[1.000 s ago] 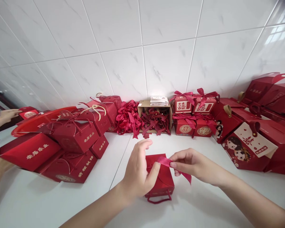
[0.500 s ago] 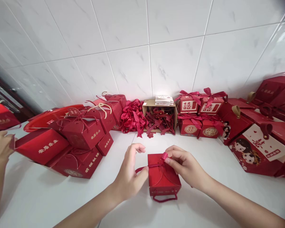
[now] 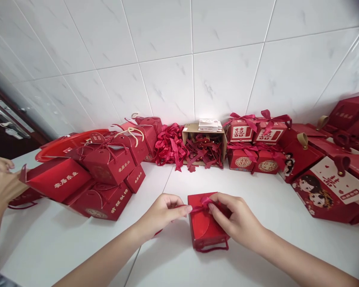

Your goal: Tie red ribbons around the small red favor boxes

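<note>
A small red gift box (image 3: 201, 231) stands on the white table in front of me, a dark red cord handle (image 3: 214, 249) hanging at its near side. Across its top runs a crimson ribbon (image 3: 201, 207), gathered in a loop near the middle. My left hand (image 3: 167, 211) pinches one stretch of this ribbon at the box's left edge; a ribbon end shows below the palm. Over the right part of the lid, my right hand (image 3: 235, 213) pinches the ribbon by the loop, thumb and index finger together. The knot is partly hidden by the fingers.
Behind lie a heap of crimson ribbons (image 3: 170, 145) and a cardboard box (image 3: 185, 141) of red tags. Stacked red boxes (image 3: 109, 167) stand left, finished bow-tied boxes (image 3: 241, 131) and larger printed boxes (image 3: 320, 195) right. Another person's hands (image 3: 2, 183) work at far left.
My left hand has gone from spread fingers to pinching the ribbon beside the box. My right hand has lowered the ribbon loop onto the lid. The other person's red box has moved down.
</note>
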{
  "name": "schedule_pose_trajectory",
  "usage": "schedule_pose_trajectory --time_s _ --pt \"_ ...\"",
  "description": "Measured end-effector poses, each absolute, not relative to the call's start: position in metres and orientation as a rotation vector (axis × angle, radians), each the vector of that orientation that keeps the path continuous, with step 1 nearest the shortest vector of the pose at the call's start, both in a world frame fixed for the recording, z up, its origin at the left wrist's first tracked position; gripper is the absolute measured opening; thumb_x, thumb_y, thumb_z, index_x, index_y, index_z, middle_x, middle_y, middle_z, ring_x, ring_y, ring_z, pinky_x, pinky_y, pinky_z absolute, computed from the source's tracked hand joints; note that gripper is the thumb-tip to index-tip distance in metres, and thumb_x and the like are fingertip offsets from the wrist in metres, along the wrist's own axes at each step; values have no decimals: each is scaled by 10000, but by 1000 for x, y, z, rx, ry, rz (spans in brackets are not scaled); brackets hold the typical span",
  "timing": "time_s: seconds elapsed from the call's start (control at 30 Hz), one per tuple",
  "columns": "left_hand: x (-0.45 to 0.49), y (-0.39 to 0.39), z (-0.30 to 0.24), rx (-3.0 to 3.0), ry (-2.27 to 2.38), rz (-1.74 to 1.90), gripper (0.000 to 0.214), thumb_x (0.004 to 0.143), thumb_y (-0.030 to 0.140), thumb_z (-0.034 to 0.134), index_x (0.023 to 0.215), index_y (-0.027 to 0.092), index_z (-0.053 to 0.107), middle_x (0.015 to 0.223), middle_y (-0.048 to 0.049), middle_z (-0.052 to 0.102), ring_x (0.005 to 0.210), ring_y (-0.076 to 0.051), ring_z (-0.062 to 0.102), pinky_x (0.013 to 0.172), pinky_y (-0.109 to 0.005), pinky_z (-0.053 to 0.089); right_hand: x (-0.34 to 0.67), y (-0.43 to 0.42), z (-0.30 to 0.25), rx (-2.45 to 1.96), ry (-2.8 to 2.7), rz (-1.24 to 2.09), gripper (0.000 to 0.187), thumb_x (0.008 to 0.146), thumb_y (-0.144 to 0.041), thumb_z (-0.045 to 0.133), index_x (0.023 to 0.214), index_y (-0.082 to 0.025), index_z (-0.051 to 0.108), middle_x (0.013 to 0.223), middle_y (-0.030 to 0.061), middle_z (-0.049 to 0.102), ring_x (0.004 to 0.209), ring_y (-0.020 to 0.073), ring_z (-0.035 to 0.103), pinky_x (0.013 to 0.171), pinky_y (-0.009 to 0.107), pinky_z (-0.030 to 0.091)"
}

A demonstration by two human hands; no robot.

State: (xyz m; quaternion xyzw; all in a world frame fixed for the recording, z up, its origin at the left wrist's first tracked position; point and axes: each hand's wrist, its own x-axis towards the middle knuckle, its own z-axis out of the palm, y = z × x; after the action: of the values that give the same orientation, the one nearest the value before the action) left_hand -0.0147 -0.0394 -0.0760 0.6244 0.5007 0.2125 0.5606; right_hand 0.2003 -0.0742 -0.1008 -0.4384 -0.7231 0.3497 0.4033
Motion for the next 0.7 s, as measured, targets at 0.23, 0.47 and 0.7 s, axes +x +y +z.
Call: schedule_pose_trajectory --time_s 0.23,0.47,0.7 --pt "6 -43 -33 1527 933 496 232 792 369 651 713 153 687 614 12 597 611 -98 523 610 -211 410 192 -75 -96 -1204 -1782 811 187 820 -148 505 823 -204 684 764 -15 697 627 120 599 602 201 447" --pt "33 -33 -3 1914 810 644 180 832 315 616 892 192 734 901 -24 725 896 -171 640 834 -265 475 193 -78 -95 -1165 -1882 797 198 859 -229 507 675 -169 550 595 -13 554 518 105 432 504 216 348" --pt "22 -28 -25 1931 899 689 473 785 468 651 1195 239 595 1196 -57 619 1101 -218 559 971 -351 424 197 -75 -99 -1123 -1813 1017 401 943 -386 435 616 -163 499 570 -9 508 514 99 393 492 218 334"
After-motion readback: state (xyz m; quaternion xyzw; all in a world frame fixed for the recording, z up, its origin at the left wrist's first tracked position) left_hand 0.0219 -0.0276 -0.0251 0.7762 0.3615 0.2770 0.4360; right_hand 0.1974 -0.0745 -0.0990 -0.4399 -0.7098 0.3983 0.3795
